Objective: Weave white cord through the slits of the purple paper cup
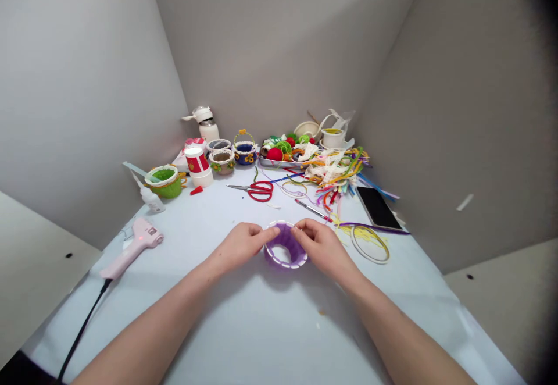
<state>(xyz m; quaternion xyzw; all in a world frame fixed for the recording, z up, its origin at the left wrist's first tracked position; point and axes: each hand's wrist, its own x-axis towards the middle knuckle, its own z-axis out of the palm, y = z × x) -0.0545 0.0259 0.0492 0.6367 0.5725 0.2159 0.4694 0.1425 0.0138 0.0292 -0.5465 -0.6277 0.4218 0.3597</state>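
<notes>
A small round purple basket (297,252) with a white-striped rim stands near the middle of the table, its top facing up and a white bottom showing inside. My left hand (248,242) grips its rim at the left, thumb on the edge. On the opposite side my right hand (320,244) pinches the rim between thumb and fingers. Beyond the hands lie red-handled scissors (260,191) and a pen (313,210). A ring-shaped hoop (370,244) rests to the right, by yellow strands and a purple strip.
A pink glue gun (133,248) with a black cord lies at left, near a white glue bottle (151,199) and a green basket (166,182). Small decorated baskets (222,161), yarn balls (274,154) and a heap of coloured strips (333,170) line the back. A phone (378,207) lies at right.
</notes>
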